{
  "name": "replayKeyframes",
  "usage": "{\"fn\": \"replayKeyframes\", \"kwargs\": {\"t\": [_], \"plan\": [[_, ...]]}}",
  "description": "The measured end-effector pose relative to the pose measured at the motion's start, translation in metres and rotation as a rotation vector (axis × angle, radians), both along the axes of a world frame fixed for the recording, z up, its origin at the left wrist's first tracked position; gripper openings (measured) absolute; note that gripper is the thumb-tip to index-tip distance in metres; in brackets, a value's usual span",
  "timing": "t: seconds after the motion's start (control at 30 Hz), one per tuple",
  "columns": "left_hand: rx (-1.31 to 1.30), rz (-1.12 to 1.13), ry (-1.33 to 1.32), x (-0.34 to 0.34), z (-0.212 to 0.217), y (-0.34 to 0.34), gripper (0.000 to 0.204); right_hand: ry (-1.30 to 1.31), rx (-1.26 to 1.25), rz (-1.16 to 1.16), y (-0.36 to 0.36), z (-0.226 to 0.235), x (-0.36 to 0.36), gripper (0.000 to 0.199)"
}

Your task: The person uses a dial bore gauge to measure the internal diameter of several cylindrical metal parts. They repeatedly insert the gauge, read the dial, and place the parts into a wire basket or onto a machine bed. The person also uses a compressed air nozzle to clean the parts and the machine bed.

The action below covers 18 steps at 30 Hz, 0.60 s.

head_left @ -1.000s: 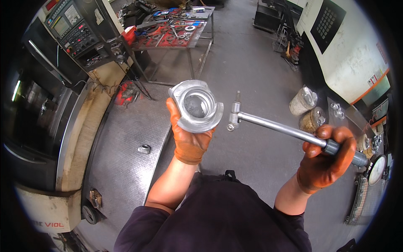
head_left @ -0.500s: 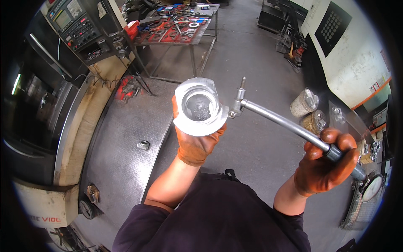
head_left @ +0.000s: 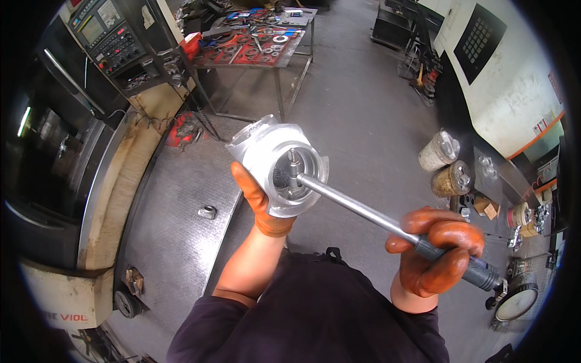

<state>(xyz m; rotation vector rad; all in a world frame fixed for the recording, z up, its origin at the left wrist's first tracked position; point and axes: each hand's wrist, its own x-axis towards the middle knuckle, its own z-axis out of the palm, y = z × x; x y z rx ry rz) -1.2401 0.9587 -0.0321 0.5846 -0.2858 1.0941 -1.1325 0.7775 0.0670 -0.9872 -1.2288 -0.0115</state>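
Observation:
My left hand (head_left: pixel 259 204), in an orange glove, grips a shiny machined metal housing (head_left: pixel 257 148) with a round bore facing up toward me. Most of its fingers are hidden behind the part. In my right hand (head_left: pixel 445 266), also gloved in orange, is a dial bore gauge (head_left: pixel 363 210), held by its dark sleeve. The gauge's measuring head lies within the bore opening, tilted, with the shaft slanting down to the right. Beyond my right hand, the gauge's round dial (head_left: pixel 517 304) hangs at the handle end; its reading is too small to tell.
A machine with a control panel (head_left: pixel 106 39) stands at left, by a metal tread platform (head_left: pixel 175 181) bearing a small metal part (head_left: pixel 207 212). Ahead is a tool table (head_left: pixel 281 57). Buckets (head_left: pixel 439 151) and a white machine (head_left: pixel 514 78) stand at right.
The bore gauge's head has moved left, from beside the housing into its bore opening. My right hand has shifted left and down. The housing has tilted, showing more of its left side.

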Motion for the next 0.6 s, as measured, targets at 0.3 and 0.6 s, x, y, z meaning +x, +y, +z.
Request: {"fn": "replayKeyframes", "kwargs": {"t": [0.3, 0.6], "plan": [[0.004, 0.142, 0.203, -0.004, -0.001, 0.003, 0.086, -0.014, -0.022, 0.147, -0.005, -0.002, 0.006, 0.036], [0.116, 0.273, 0.302, 0.006, -0.006, -0.011, 0.068, 0.279, -0.041, 0.173, 0.011, 0.012, 0.000, 0.012]]}}
